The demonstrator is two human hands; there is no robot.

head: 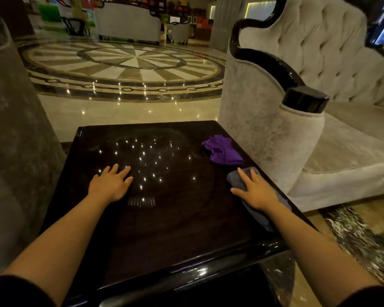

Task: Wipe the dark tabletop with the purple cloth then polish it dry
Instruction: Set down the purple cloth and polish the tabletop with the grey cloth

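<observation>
The dark tabletop (pixel 164 218) fills the lower centre of the frame, glossy and rigid. The right hand (pixel 256 191), at centre right, presses flat with fingers spread on a grey cloth (pixel 234 180), gripping nothing. The left hand (pixel 110 185), centre left, rests open on bare wood. The purple cloth (pixel 223 150) lies crumpled just above the grey one: soft, light, best pinched at a fold. No legible writing.
</observation>
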